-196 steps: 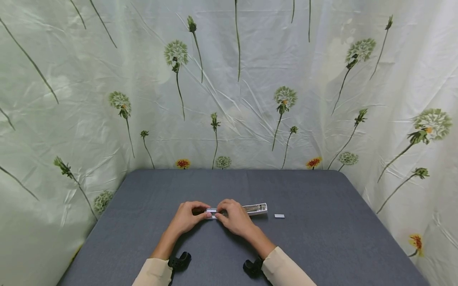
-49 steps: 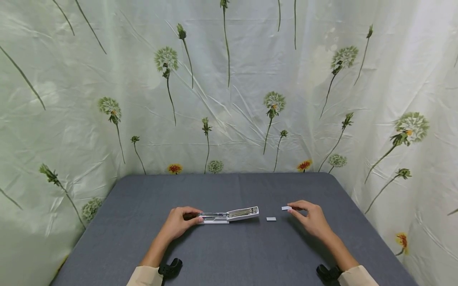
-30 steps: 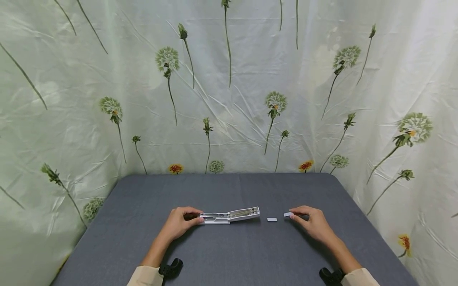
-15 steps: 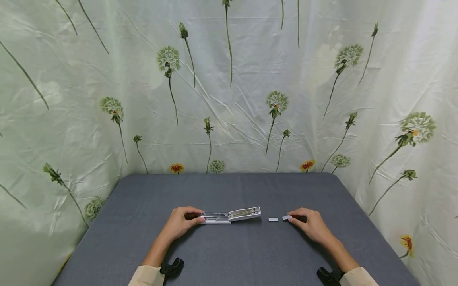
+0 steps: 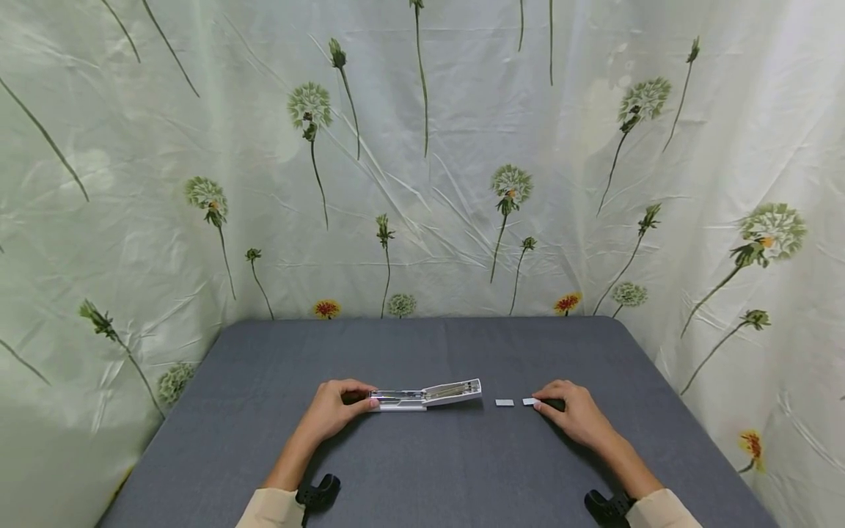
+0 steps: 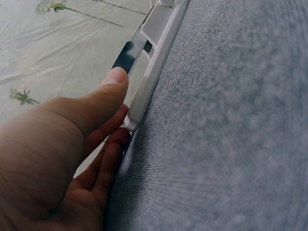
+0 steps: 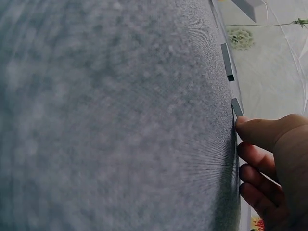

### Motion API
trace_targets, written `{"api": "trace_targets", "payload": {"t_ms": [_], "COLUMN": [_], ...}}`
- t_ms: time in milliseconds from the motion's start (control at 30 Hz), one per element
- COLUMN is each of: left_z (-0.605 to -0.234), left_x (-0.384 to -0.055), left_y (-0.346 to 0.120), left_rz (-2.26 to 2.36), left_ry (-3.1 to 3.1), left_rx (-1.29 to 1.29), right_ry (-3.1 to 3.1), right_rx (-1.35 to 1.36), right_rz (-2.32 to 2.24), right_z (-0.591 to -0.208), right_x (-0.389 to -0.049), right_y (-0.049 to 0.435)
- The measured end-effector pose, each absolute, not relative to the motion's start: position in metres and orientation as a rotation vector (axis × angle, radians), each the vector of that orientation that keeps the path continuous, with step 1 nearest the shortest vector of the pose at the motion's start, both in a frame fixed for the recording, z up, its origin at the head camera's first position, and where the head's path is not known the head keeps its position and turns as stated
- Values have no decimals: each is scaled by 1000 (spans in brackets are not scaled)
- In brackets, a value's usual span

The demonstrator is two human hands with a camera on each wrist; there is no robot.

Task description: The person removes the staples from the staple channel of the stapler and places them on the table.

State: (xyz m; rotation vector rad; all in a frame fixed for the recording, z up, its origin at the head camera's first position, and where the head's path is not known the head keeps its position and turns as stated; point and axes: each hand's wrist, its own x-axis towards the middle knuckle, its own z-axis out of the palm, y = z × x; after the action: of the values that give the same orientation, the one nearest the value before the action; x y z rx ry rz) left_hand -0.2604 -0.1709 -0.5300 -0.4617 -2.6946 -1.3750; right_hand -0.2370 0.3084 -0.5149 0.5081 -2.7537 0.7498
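A white stapler [image 5: 399, 407] lies on the grey cloth with its top swung back to the right, baring the metal magazine. My left hand [image 5: 333, 411] grips its left end; in the left wrist view the thumb presses on the metal magazine and the other fingers reach round the base's end. My right hand [image 5: 573, 411] pinches a small staple strip [image 5: 528, 401] between thumb and fingers, down at the cloth. Thumb and fingertips cover its right part. A second staple strip [image 5: 505, 402] lies just left of it, a short gap apart.
The grey cloth-covered table [image 5: 422, 469] reaches back to a pale curtain [image 5: 422, 147] printed with dandelions, which hangs behind it and at both sides. A black wrist camera [image 5: 321, 493] sits on the left wrist and another [image 5: 607, 506] on the right.
Both hands were at the stapler earlier. My right hand then appears at the right with a staple strip and lowers it to the cloth beside the other strip. My left hand stays on the stapler.
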Motion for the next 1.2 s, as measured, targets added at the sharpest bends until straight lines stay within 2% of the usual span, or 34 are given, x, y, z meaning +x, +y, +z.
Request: {"api": "trace_targets", "payload": {"t_ms": [1200], "left_z": [-528], "left_x": [-260], "left_y": [-171], "left_rz": [-1345], "left_ry": [-2736], "left_rx": [-436], "right_ry": [-2825], "right_rx": [451], "right_rz": [808], "right_z": [-512], "right_x": [-237], "right_y": [308]}}
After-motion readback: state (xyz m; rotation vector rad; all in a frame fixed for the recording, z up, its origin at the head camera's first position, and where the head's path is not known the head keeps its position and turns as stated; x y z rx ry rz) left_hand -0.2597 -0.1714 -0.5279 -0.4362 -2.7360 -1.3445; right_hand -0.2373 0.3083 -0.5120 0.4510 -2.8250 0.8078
